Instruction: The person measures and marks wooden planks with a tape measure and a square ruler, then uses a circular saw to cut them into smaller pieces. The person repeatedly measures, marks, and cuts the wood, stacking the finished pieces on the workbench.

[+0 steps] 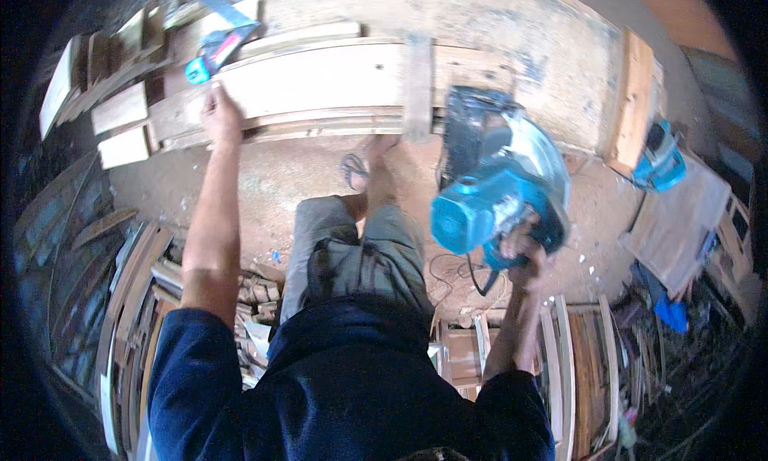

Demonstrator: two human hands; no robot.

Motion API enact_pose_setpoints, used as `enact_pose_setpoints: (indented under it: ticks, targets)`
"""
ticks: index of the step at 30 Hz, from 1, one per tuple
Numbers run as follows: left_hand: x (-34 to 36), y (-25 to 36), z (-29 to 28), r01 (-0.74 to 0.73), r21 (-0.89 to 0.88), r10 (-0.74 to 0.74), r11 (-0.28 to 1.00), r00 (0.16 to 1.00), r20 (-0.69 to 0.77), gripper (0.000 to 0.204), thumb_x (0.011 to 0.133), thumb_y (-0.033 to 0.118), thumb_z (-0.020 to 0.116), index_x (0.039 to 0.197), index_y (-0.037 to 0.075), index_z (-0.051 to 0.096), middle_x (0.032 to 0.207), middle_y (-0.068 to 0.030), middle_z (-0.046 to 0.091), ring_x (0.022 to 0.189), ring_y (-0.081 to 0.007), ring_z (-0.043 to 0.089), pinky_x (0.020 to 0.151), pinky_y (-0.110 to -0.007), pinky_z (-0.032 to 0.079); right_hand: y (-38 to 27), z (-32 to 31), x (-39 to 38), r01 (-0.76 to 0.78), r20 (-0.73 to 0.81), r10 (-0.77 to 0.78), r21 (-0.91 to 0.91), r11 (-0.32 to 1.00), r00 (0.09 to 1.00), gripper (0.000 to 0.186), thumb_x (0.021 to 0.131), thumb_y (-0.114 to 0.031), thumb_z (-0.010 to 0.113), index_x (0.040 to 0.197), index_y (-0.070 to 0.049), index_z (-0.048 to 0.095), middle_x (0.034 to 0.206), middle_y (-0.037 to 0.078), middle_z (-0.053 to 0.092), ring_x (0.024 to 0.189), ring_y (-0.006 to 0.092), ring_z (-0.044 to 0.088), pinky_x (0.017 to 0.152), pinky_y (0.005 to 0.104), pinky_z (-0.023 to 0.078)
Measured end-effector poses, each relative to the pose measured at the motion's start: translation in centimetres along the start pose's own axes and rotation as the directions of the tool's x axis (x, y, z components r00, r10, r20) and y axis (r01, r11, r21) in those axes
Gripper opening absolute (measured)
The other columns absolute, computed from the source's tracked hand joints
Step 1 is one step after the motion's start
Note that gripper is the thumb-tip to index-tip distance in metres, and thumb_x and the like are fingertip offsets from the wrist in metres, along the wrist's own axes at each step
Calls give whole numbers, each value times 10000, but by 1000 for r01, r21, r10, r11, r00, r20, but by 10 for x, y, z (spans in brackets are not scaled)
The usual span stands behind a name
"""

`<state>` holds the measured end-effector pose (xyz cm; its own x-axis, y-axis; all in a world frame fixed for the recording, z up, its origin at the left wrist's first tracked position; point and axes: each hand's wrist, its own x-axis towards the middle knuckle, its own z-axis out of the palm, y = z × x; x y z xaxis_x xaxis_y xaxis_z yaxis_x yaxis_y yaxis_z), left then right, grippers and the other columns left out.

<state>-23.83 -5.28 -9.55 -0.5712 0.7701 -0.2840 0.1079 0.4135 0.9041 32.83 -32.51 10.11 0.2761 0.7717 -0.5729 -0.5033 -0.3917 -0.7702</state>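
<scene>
Circular saw [512, 190] at the near edge of the workbench [552, 69], toward its right corner: probably heavy, rigid, best held by the rear handle [498, 258], around which the right hand [525, 248] wraps its fingers. Motor housing [458, 219] teal, base [470, 145] black. Left hand [222, 117] at the long board [320, 85]: fingers curled; whether pinching cannot be told.

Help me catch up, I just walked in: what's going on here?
The person's right hand grips a blue circular saw, held toward the right end of a pale board. The left hand is at the board's left end. Whether the saw is running or touching the board isn't clear.
</scene>
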Motion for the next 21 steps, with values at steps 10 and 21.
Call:
enact_pose_setpoints:
  ticks: [10,21]
  targets:
    - [-5,6,11,-109,-5,109,994,994,-25,348,1039,361,650,853,69,675,775,61,556,739,-56,451,664,-255,387,-9,39,17,-33,5,33,147,989,999,377,806,-45,732,1149,4,583,782,92,619,595,182,573,557,336,481]
    - [-10,14,16,-129,-7,129,992,991,-26,359,1042,367,644,820,85,643,751,71,519,709,-56,426,644,-251,361,-12,38,25,-35,41,30,130,991,999,323,838,-48,725,1122,-7,577,767,80,600,613,178,571,596,349,490]
